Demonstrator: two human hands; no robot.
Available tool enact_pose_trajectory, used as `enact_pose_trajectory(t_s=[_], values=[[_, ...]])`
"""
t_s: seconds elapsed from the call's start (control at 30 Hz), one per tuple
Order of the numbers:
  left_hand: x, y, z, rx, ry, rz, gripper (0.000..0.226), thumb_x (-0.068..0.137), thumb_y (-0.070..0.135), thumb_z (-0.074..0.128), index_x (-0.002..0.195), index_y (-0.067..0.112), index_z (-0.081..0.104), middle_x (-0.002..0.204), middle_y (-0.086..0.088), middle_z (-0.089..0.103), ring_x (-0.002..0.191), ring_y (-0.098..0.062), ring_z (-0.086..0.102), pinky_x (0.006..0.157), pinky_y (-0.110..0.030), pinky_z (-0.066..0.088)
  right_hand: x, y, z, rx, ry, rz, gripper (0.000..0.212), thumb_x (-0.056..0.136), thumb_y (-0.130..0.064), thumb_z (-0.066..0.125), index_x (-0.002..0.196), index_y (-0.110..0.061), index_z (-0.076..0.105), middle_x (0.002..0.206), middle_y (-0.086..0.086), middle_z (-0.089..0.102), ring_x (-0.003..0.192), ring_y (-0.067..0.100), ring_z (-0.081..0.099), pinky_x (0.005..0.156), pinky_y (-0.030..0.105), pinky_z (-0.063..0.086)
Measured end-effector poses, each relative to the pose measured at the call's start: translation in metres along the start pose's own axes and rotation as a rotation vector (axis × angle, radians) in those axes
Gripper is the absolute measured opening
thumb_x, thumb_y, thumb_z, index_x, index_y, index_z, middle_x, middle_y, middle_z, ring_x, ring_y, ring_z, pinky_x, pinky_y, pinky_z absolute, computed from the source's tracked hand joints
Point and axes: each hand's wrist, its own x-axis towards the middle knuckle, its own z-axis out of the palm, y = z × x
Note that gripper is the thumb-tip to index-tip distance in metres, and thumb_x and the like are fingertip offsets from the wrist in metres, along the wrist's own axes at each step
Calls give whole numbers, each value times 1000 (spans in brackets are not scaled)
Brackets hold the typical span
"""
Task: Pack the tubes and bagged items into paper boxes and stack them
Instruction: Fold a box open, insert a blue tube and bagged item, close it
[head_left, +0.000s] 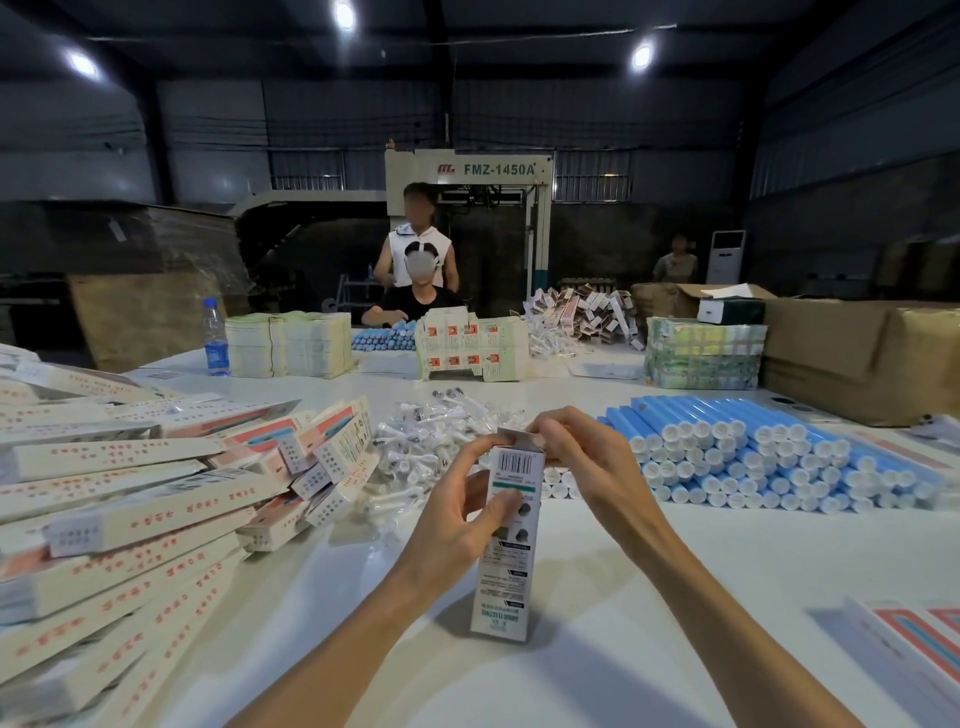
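A long white paper box (506, 566) with a barcode stands upright above the white table (675, 571). My left hand (457, 512) grips its upper half from the left, thumb across the front. My right hand (576, 452) pinches the flap at the box's top end. Blue tubes with white caps (743, 457) lie stacked to the right. Small clear bagged items (431, 436) form a heap just behind the box. Packed boxes (130, 499) are piled on the left.
Flat box blanks (288, 343) and a water bottle (215, 338) stand at the far side, where two people (418, 275) are. Brown cartons (862, 353) sit at the back right. Flat printed sheets (914, 654) lie at the near right.
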Motion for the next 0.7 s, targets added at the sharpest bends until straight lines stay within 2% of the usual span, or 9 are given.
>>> enact_pose_trajectory(t_s=[0.07,0.2,0.33,0.53,0.7], values=[[0,0,1,17,-5,12,49,103,24,68,145,40,49,125,-5,77,118,-27,73,98,-40,61,2,-3,0,67,25,38,19,107,-27,61,100,-14,72,94,3,77,92,23,74,83,39,62],[-1,0,1,14,-16,10,50,103,27,66,145,42,42,120,-7,78,111,-30,75,97,-43,61,2,-7,2,143,19,80,9,99,-19,73,97,-10,74,94,5,78,91,19,75,80,27,58],[-1,-1,0,-32,-14,10,58,103,20,66,144,35,27,113,-14,78,103,-39,74,95,-48,61,3,-8,2,184,42,123,7,94,-14,77,96,-7,75,95,5,78,91,19,75,80,25,57],[-1,-1,0,-49,-24,22,62,105,15,67,149,35,28,114,-16,77,104,-37,75,96,-46,61,4,-10,-1,184,7,144,6,93,-10,78,95,-5,76,96,4,79,93,21,75,80,25,58],[-2,3,1,-33,-46,24,63,106,21,68,156,44,36,116,-10,78,108,-27,76,92,-32,60,7,-10,-7,188,-71,191,7,94,-7,74,95,-10,80,99,3,81,98,18,76,81,27,61]])
